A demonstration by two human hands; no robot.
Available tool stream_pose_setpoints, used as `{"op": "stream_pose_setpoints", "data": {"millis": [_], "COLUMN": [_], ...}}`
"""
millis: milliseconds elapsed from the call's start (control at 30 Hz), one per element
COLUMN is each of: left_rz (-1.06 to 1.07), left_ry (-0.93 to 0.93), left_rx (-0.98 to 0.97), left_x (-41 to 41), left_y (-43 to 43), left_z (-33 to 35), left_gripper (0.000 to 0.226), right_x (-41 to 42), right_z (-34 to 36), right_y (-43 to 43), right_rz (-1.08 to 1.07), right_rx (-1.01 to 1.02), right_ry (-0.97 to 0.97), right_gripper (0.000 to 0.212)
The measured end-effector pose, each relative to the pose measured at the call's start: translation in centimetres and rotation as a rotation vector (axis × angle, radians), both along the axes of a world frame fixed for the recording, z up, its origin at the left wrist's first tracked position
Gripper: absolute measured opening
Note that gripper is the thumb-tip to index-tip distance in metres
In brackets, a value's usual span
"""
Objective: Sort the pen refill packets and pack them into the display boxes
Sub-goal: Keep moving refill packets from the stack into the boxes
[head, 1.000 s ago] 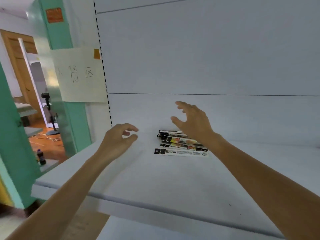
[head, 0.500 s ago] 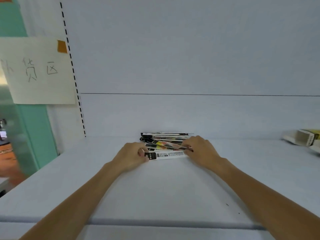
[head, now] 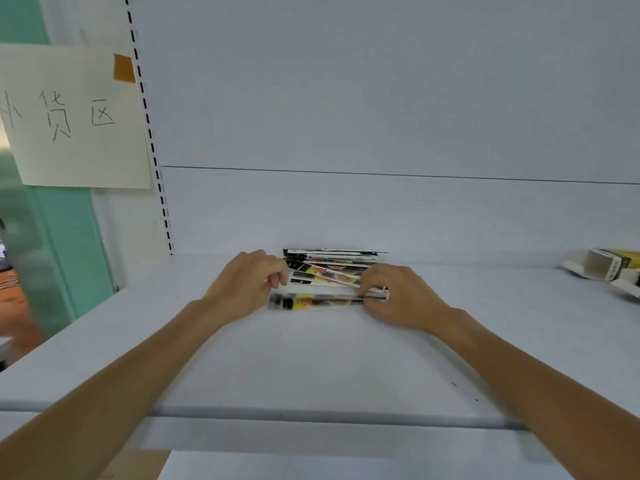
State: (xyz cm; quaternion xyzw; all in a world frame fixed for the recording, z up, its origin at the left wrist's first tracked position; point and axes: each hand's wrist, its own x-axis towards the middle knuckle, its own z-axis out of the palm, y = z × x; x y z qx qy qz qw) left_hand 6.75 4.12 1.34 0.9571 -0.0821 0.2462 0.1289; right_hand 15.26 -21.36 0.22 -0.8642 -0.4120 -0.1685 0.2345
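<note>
A loose pile of pen refill packets, black, white and yellow, lies at the back of the white shelf. One packet sits apart at the pile's front, blurred. My left hand has its fingers curled at the left end of the pile and this front packet. My right hand pinches the front packet's right end. A display box, white and yellow and lying open on its side, sits at the far right of the shelf.
The shelf's back panel rises right behind the pile. A handwritten paper sign is taped to the slotted upright at the left. Past the shelf's left edge stands a green pillar.
Both hands stayed at the pile. The front packet has come a little toward me, away from the rest. The camera has moved closer and slightly right.
</note>
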Motion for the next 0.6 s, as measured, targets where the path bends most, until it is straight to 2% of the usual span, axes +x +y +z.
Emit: {"op": "stream_pose_setpoints", "data": {"millis": [100, 200, 267, 333, 467, 600], "left_rz": [0.065, 0.096, 0.057, 0.025, 0.038, 0.094], "left_ry": [0.085, 0.077, 0.107, 0.206, 0.237, 0.148], "left_rx": [0.0, -0.153, -0.178, -0.151, -0.073, -0.098], "left_x": [-0.3, -0.4, -0.3, -0.2, -0.1, -0.1], "left_y": [0.9, 1.0, 0.3, -0.6, -1.4, -1.0], "left_z": [-0.2, -0.1, -0.1, -0.5, -1.3, -0.7], "left_gripper": [0.039, 0.032, 0.025, 0.033, 0.033, 0.053], "right_x": [-0.1, 0.3, 0.8, 1.3, 1.4, 1.2], "right_z": [-0.2, 0.7, 1.4, 1.3, 0.9, 1.6], "right_y": [-0.1, 0.2, 0.3, 0.5, 0.7, 0.1], "right_rz": [0.025, -0.066, -0.162, -0.228, -0.267, -0.254], "right_rx": [0.012, 0.111, 0.022, -0.107, -0.204, -0.203], "right_ry": [0.109, 0.139, 0.122, 0.131, -0.025, -0.087], "right_gripper": [0.012, 0.012, 0.018, 0.019, 0.019, 0.017]}}
